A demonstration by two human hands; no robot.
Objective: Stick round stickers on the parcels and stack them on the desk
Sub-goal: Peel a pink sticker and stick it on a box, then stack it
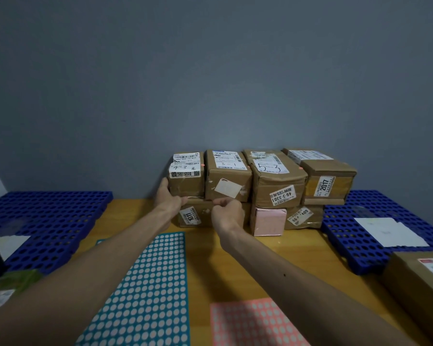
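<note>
Brown cardboard parcels stand stacked in two rows against the grey wall at the back of the wooden desk (pixel 203 265). My left hand (pixel 168 197) grips the lower left side of the upper-left parcel (pixel 186 176), fingers along its side and thumb at its bottom front edge. Loosely curled, my right hand (pixel 226 212) hovers in front of the lower parcel marked 1011 (pixel 198 214), below the second upper parcel (pixel 226 176); nothing shows between its fingers. A small orange sticker (pixel 204 165) sits on the upper-left parcel's corner. A blue sticker sheet (pixel 148 290) and a pink sticker sheet (pixel 255 323) lie near me.
Blue perforated plastic pallets flank the desk, one at the left (pixel 48 221) and one at the right (pixel 375 245) with white paper on it. A further brown parcel (pixel 420 288) lies at the right front. A pink box (pixel 268 221) sits in the lower row.
</note>
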